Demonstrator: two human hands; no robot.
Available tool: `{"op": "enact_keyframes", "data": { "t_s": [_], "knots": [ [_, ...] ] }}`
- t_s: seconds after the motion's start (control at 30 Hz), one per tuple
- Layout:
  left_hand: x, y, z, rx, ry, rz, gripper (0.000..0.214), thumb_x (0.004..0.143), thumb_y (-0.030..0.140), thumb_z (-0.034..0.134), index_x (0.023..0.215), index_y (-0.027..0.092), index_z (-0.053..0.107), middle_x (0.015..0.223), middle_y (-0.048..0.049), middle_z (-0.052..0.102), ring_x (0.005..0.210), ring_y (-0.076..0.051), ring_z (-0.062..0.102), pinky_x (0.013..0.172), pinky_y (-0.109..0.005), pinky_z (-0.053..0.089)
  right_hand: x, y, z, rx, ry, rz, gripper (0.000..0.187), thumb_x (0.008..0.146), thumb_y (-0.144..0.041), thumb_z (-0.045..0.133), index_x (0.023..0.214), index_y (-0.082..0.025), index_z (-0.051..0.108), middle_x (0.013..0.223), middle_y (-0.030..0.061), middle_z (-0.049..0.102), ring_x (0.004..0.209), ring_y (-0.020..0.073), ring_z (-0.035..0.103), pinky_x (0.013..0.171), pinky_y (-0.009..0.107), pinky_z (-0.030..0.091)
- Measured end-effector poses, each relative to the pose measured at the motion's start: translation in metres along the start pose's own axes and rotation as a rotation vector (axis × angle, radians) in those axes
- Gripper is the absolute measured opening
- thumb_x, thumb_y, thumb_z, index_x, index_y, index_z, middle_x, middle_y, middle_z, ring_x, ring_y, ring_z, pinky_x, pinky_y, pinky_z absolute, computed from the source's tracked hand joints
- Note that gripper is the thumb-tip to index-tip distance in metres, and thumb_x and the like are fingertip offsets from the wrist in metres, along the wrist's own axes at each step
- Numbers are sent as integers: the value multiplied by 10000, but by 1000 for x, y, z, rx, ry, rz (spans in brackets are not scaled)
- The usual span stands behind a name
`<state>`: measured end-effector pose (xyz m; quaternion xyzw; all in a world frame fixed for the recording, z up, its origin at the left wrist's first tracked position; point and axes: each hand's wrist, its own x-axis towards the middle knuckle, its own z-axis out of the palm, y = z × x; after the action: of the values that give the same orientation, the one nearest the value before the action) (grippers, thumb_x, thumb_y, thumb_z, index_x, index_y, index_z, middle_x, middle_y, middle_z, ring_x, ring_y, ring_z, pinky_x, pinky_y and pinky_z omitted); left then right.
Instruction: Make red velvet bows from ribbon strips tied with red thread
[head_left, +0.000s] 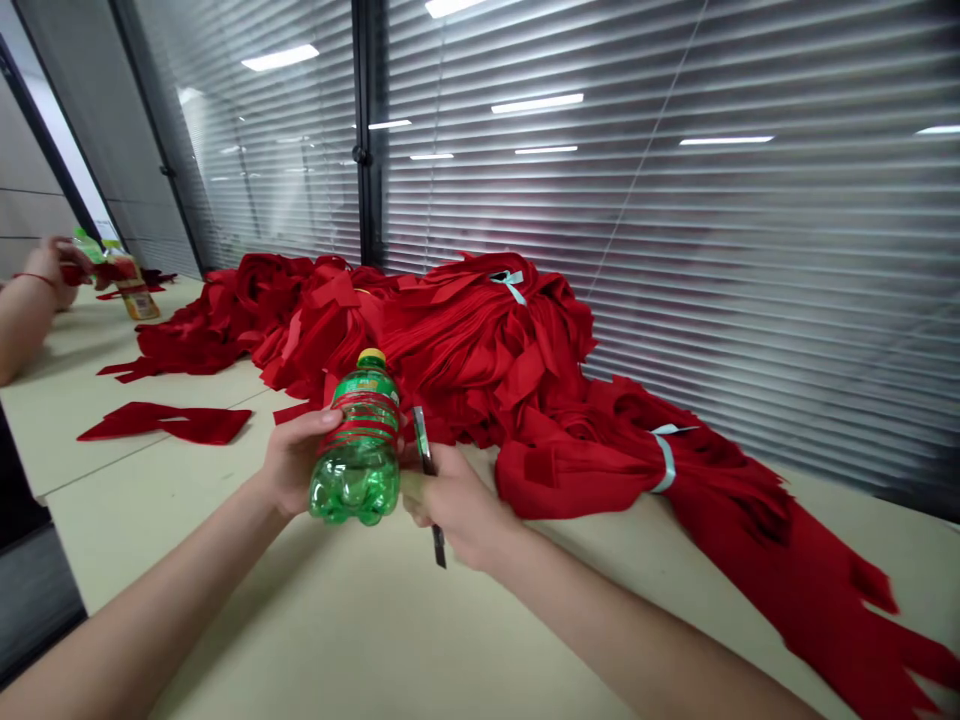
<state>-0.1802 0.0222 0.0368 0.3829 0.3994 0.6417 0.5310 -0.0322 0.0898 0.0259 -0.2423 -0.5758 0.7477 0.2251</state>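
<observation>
My left hand (296, 462) is closed tight around a green plastic bottle (356, 490), and I hold it up over the pale table (315, 620). The bottle has a yellow cap and looks empty inside. Red strips (364, 420) go around and around it. My right hand (457, 505) is closed on a thin metal blade (427, 480), just beside the bottle.

Behind the bottle is a big pile of red cloth (480, 340). To its right lies a red bundle (570, 470) with a pale band (664, 460). To its left lies a flat red piece (165, 422), and the table's edge (71, 560) runs past there too. Far left of the bottle, another person's hand (52, 270) is near a second bottle (135, 295).
</observation>
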Motion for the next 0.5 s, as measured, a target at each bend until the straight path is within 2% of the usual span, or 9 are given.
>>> {"op": "enact_keyframes", "data": {
  "t_s": [0.1,0.23,0.3,0.37,0.5],
  "knots": [
    [-1,1,-3,-43,-72,-8,424,593,358,622,971,167,600,860,-102,676,824,-320,639,729,-465,528,-15,0,-15,-33,14,19,142,667,-257,605,668,-153,509,482,-81,368,386,28,231,376,197,115],
    [3,3,-2,157,-110,37,446,587,240,689,1011,199,554,866,-65,646,772,-253,629,692,-393,527,-52,-13,-47,-121,58,-20,306,743,-436,591,751,-130,578,481,-100,230,416,39,206,400,196,138],
    [7,1,-2,341,-19,110,500,595,217,723,1047,219,509,886,-41,622,785,-228,617,694,-369,520,-73,-20,-62,-177,105,-46,333,762,-476,572,712,-147,545,486,-90,237,423,48,230,412,204,163],
    [12,-3,-2,562,144,203,557,584,240,755,1064,223,475,938,-33,600,832,-221,605,734,-368,510,-95,-22,-74,-242,169,-47,359,791,-487,542,643,-163,494,494,-76,246,439,59,246,424,213,191],
    [20,-13,-7,982,442,320,662,529,366,781,1067,209,430,943,-35,573,830,-242,607,743,-391,504,-135,-15,-97,-361,215,42,377,807,-521,502,651,-178,509,507,-49,309,456,80,267,423,217,225]
  ]
}}
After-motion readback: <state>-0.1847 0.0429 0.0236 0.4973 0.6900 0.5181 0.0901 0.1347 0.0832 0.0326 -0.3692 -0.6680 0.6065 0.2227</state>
